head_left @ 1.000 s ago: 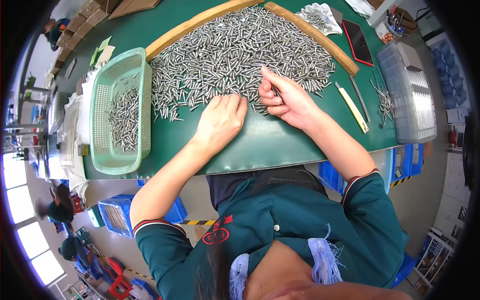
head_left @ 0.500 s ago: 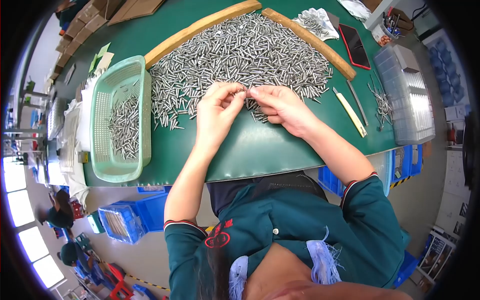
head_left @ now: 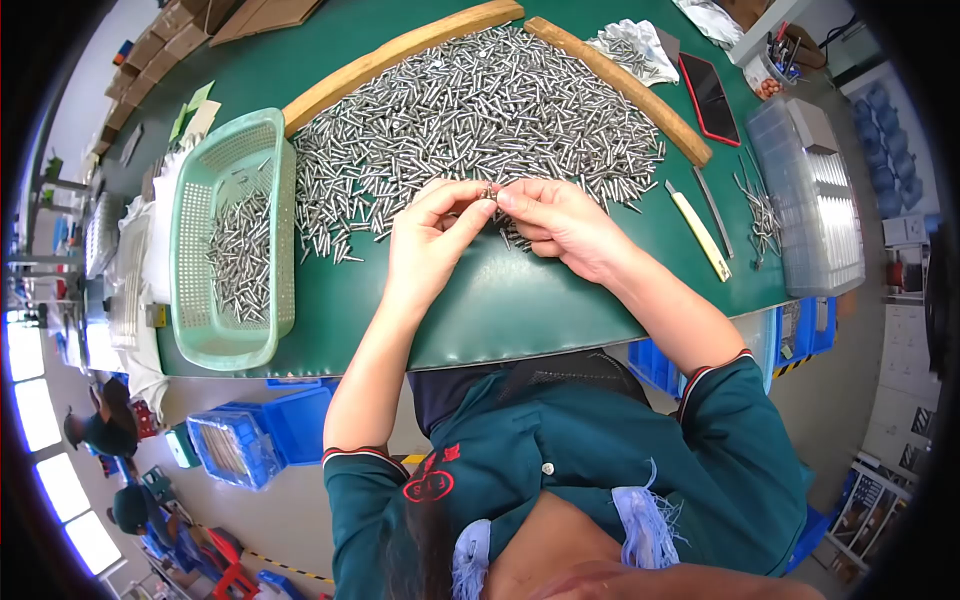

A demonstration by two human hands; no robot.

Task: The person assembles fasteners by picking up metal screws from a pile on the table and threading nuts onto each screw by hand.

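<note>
A wide heap of small silvery metal pins (head_left: 470,110) covers the table's far half. At its near edge my left hand (head_left: 432,232) is closed, thumb and forefinger pinched on a small metal pin (head_left: 490,192). Opposite it my right hand (head_left: 568,228) is closed too, its thumb and forefinger meeting the left fingertips at that same pin. The fingers cover most of the pin. Left of my hands stands a pale green plastic basket (head_left: 285,225), with a pile of similar pins inside.
Two wooden strips (head_left: 400,60) border the heap. To the right lie a yellow-handled utility knife (head_left: 702,236), a metal strip (head_left: 713,210), a red-edged phone (head_left: 709,98) and a clear plastic case (head_left: 815,210). Other people (head_left: 105,425) are in the left background.
Both hands stay together at the heap's near edge, with fingertips slightly shifted. More of the metal piece shows between them. The whole view has shifted slightly.
</note>
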